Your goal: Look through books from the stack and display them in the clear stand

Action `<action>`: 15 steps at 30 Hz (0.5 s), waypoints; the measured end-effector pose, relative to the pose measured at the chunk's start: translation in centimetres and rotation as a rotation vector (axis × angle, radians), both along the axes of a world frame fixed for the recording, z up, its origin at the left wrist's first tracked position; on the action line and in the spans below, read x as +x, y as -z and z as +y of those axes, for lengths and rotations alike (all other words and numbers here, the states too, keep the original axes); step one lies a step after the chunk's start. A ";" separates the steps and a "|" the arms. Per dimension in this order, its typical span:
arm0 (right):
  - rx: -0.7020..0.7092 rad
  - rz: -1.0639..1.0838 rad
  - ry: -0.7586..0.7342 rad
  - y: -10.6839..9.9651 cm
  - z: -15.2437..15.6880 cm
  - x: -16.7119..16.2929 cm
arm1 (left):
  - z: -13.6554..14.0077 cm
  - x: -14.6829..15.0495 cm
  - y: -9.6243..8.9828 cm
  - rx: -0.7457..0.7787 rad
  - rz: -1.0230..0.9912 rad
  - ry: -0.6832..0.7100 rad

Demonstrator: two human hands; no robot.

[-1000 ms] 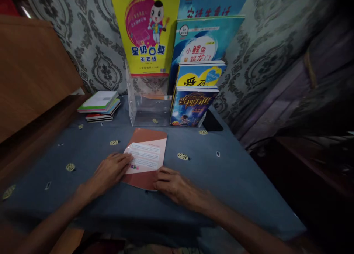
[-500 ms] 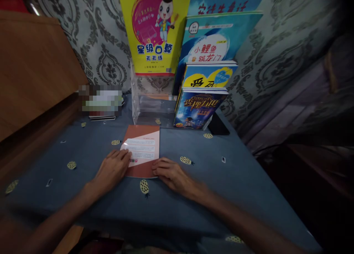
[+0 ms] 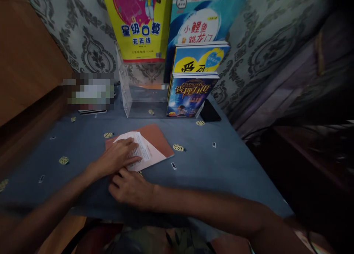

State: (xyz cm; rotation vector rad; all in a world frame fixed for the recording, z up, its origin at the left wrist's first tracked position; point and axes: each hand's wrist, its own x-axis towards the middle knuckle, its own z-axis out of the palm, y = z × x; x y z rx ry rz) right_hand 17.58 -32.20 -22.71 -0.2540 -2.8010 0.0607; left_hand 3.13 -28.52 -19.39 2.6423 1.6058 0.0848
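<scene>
Right hand (image 3: pixel 132 190) is curled by the near-left part of the book (image 3: pixel 148 147); whether paper is pinched can't be told. Left hand (image 3: pixel 117 156) is laid palm down over the cover, fingers extended, just beside the right. Book is thin, rectangular, brown with a slanted pale band of print; it is set askew on the cloth (image 3: pixel 221 172), mid-table before the rack (image 3: pixel 124 95). Cloth is matte grey-blue, printed with yellow pineapples and small labels. Rack is clear, stepped plastic; a yellow book (image 3: pixel 141 28) and a row of blue-covered ones (image 3: pixel 189 97) are held upright. Flat black slab (image 3: pixel 210 112) is seen beside it. Stack (image 3: pixel 92 112) at left is pixelated. Brown panel (image 3: pixel 30 62) at left; backdrop (image 3: pixel 98 54) is grey damask-patterned.
</scene>
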 end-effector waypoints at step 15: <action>-0.681 0.661 0.444 -0.3 10.7 12.4 | 0.4 7.4 1.5 0.100 -0.005 0.166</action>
